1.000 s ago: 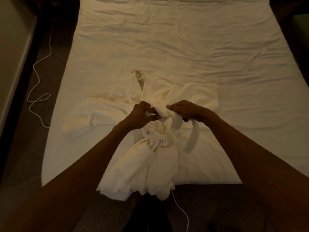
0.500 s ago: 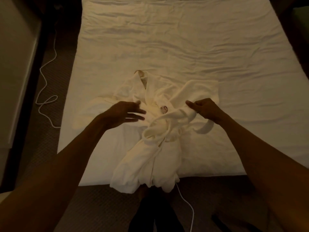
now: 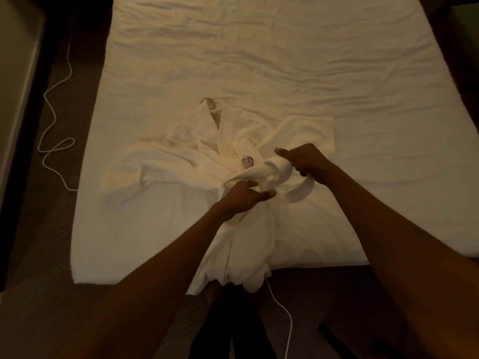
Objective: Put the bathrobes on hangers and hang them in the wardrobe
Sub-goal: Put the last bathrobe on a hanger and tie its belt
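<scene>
A cream bathrobe lies spread on the bed, its hem hanging over the near edge. A wooden hanger tip shows at the collar. A small dark emblem sits on the chest. My right hand grips the robe's belt to the right of the emblem, and a loop of belt curves below it. My left hand holds the bunched waist where the belt is gathered, fingers curled into the cloth.
A white cord snakes over the dark carpet left of the bed, beside a pale wall panel. Another white cord runs along the floor near my feet. Dark furniture stands at the far right.
My left hand was open half a second ago; it has dropped to the waist and gripped it. My right hand, which had pulled out to the right, keeps gripping the belt.
</scene>
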`<state>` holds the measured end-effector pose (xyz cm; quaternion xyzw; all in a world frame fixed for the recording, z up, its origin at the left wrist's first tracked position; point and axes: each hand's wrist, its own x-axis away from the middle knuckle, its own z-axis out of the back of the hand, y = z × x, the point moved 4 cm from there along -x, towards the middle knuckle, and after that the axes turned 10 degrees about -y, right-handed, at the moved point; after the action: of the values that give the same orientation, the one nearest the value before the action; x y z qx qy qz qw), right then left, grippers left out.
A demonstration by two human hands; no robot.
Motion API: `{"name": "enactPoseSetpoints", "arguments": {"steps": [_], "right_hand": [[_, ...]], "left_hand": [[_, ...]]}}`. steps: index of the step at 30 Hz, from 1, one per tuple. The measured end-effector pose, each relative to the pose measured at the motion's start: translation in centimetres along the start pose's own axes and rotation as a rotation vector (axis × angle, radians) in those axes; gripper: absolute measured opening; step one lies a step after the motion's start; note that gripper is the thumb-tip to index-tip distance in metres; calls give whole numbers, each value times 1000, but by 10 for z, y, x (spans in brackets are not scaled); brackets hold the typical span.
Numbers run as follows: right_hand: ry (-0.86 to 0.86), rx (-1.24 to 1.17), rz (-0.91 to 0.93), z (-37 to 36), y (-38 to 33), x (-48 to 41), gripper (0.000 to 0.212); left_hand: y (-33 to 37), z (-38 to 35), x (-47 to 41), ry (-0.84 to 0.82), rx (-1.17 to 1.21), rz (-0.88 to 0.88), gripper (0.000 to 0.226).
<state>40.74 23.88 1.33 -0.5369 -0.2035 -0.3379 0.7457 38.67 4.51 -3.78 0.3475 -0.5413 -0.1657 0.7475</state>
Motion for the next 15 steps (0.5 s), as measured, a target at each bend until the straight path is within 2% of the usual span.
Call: {"name": "enactPoseSetpoints", "arguments": {"steps": [3,4,8,12,15], "right_hand": [[25,-1,5,2,7,-1,53],[36,-13,-5,3,10,-1,53],[49,-61,-55,-1,18,2,55],[28,-36,-57,-12,11,3,53],[27,-42,-39,-15,11,2,49]], "left_hand": [[-1,-2,1,12,284,-32,23],[-3,0,6,4,343,-38,18],[-15,1,14,-14,522,17,21],[-10,-15,8,9,701,12,52],[-12,-27,-1,11,708,25,47]]}}
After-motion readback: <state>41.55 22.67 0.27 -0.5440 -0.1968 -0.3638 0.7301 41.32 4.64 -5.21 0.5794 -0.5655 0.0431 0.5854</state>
